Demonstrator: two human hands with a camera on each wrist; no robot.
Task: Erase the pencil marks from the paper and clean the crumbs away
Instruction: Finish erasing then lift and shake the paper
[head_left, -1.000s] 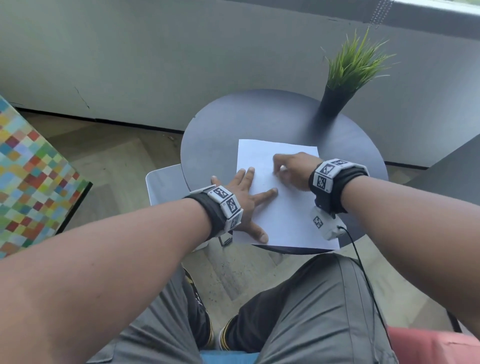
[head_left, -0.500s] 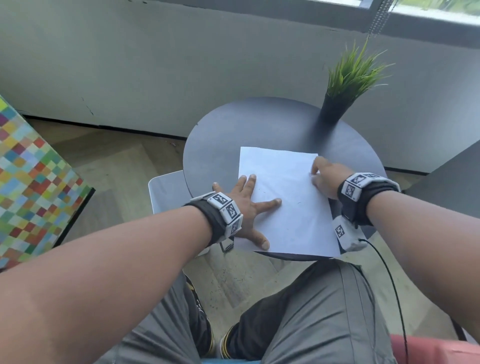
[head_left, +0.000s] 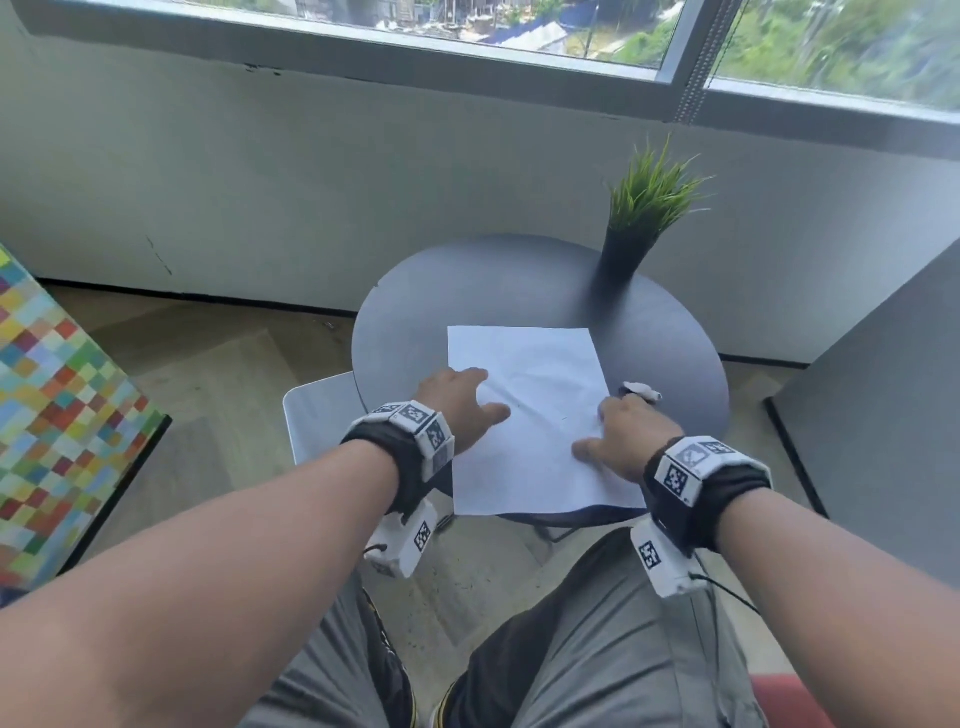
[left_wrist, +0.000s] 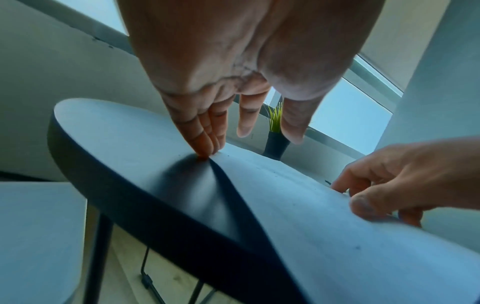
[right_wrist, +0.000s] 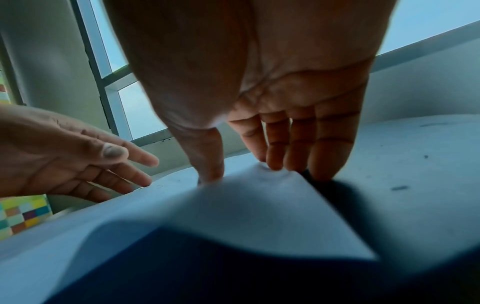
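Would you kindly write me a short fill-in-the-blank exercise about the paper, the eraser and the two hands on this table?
1. The paper lies on a round, dark ____.
2. The white eraser lies on the table just past the ____ hand.
3. The left hand touches the paper's ____ edge.
4. The potted plant stands at the table's ____ side, by the wall.

Missing words: table; right; left; far
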